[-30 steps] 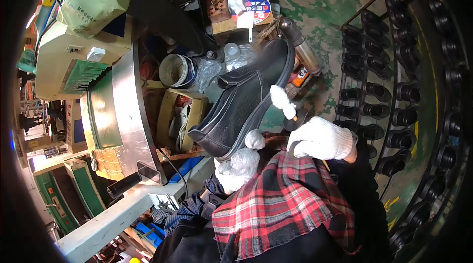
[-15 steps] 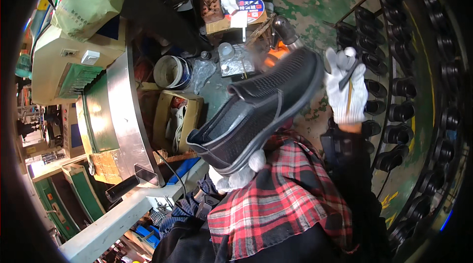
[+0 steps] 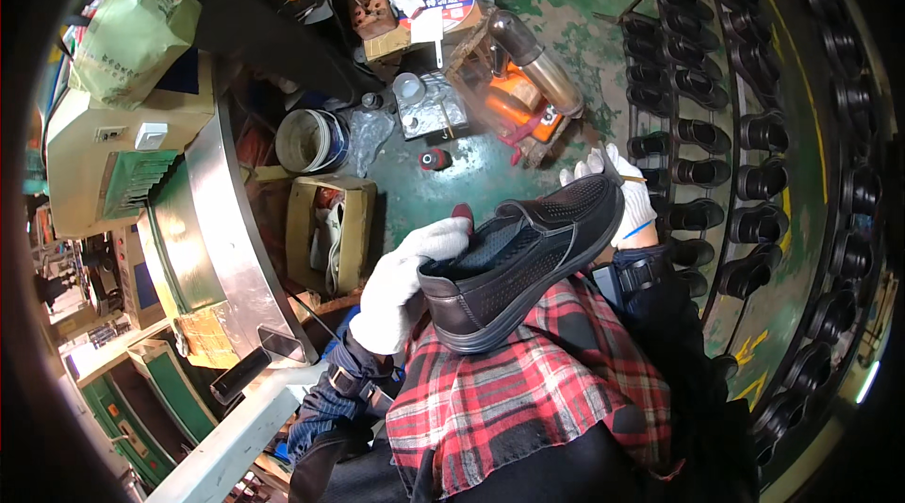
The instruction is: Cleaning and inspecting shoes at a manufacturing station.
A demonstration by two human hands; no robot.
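Note:
A black slip-on shoe (image 3: 514,277) with a perforated upper and thick sole is tilted above a red-and-black plaid cloth (image 3: 528,380) on my lap. My white-gloved left hand (image 3: 403,277) grips its heel side at the opening, the thumb hidden. By the left fingertips shows a small dark red tip (image 3: 462,212); what it belongs to I cannot make out. At the toe is my gloved right hand (image 3: 633,206), partly behind the shoe, its fingers curled around a thin brownish stick-like tool (image 3: 633,180). Part of that tool is hidden.
Racks of black shoes (image 3: 702,135) stand on the right. At left is a machine (image 3: 123,173) with a metal-edged table (image 3: 240,239). On the green floor are a bucket (image 3: 306,140), a cardboard box (image 3: 353,230), an orange device (image 3: 518,102) and a small red-and-black object (image 3: 435,160).
My left hand has come from under the shoe's heel to the side of its opening. My right hand, spread apart from the shoe before, is now at the toe. The shoe sits lower.

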